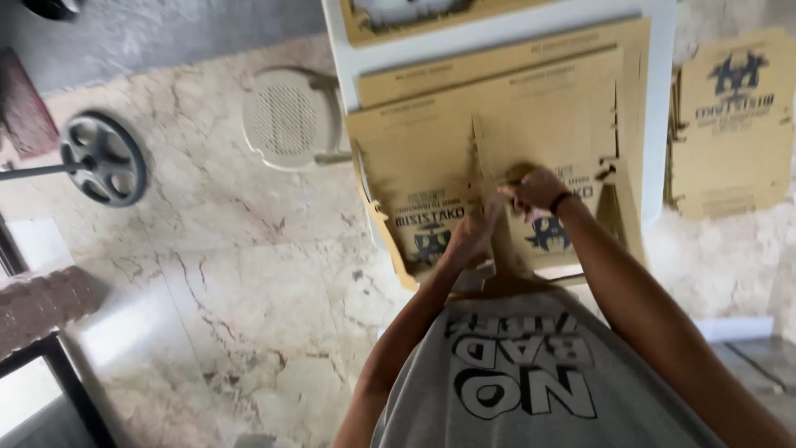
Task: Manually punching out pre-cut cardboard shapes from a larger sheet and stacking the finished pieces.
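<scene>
A flat brown cardboard box blank with dark printed artwork lies on top of a stack on a white table. My left hand presses on its near part beside a raised fold. My right hand, with a dark band at the wrist, pinches a cardboard flap near the middle of the blank. Both hands are blurred by motion.
More flat brown blanks lie under and behind it on the table. Another pile of blanks rests on the marble floor to the right. A beige plastic stool stands left of the table, and a barbell weight plate lies farther left.
</scene>
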